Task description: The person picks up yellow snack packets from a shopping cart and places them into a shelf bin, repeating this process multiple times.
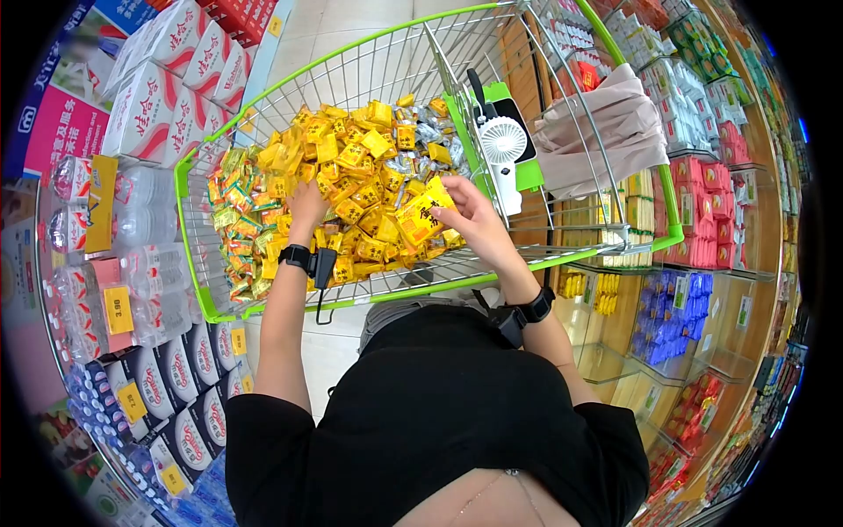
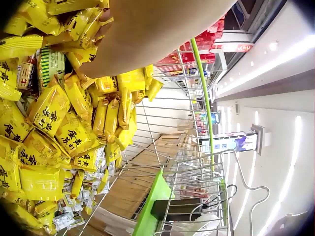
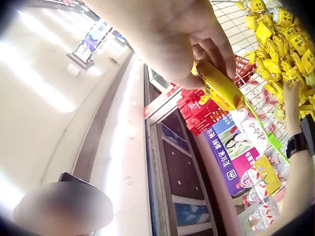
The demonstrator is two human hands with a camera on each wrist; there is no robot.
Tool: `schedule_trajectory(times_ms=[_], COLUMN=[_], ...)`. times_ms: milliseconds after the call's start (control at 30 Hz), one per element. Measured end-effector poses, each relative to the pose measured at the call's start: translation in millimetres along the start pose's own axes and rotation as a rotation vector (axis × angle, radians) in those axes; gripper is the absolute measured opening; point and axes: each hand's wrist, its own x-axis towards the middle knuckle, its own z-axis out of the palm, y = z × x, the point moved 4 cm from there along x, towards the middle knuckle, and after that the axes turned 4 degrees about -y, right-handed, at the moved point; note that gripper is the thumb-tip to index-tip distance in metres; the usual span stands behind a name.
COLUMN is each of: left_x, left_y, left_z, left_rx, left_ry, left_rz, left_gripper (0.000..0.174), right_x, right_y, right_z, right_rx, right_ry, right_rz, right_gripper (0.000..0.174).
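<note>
A yellow packet with dark lettering [image 1: 421, 213] [image 3: 221, 91] is pinched between the thumb and fingers of the right hand [image 1: 474, 218] [image 3: 184, 42], raised over the right part of the heap. The left hand [image 1: 307, 208] [image 2: 147, 34] reaches down into the heap of small yellow packets [image 1: 364, 189] [image 2: 74, 132]; its fingertips are partly hidden among them, so whether they grip one cannot be told. Green and orange packets [image 1: 237, 198] lie at the heap's left, silvery ones [image 1: 432, 132] at its upper right.
The heap lies in a wire shopping cart with a green rim [image 1: 183, 189]. Its child-seat end holds a white fan [image 1: 503, 140] and a beige cloth [image 1: 601, 132]. Bottled drinks [image 1: 158, 272] and cartons [image 1: 167, 105] stand left; shelves of packaged goods [image 1: 672, 307] stand right.
</note>
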Motion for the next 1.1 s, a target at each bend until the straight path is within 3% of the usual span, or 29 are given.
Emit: schedule_trajectory(times_ms=[333, 500, 633, 700, 833, 900, 967, 1033, 1100], left_x=[9, 10, 4, 5, 18, 28, 11, -21, -36], left_y=[-7, -13, -11, -15, -28, -35, -23, 5, 17], left_z=[17, 17, 5, 4, 9, 11, -11, -41, -57], left_rx=[0.046, 0.004, -0.04, -0.229, -0.356, -0.674, -0.716, -1.04, -1.101], left_ry=[0.189, 0.337, 0.353, 0.204, 0.243, 0.182, 0.196, -0.002, -0.075], left_rz=[0.016, 0.03, 0.038, 0.021, 0.055, 0.06, 0.134, 0.179, 0.25], left_gripper=[0.056, 0.04, 0.032, 0.029, 0.031, 0.035, 0.036, 0.035, 0.033], right_x=[-4, -6, -9, -11, -14, -15, -16, -17, -19], right_y=[-11, -12, -11, -12, -13, -13, -14, -14, -15], right_z=[3, 2, 0, 0, -2, -4, -4, -4, -3], right_rx=[0.014, 0.02, 0.024, 0.032, 0.041, 0.036, 0.033, 0.021, 0.018], right_ry=[0.053, 0.06, 0.065, 0.077, 0.089, 0.089, 0.087, 0.079, 0.07], right_rz=[-0.034, -0.049, -0.052, -0.057, -0.061, -0.068, -0.073, -0.066, -0.059], right_gripper=[0.031, 0.03, 0.031, 0.031, 0.031, 0.031, 0.031, 0.031, 0.031])
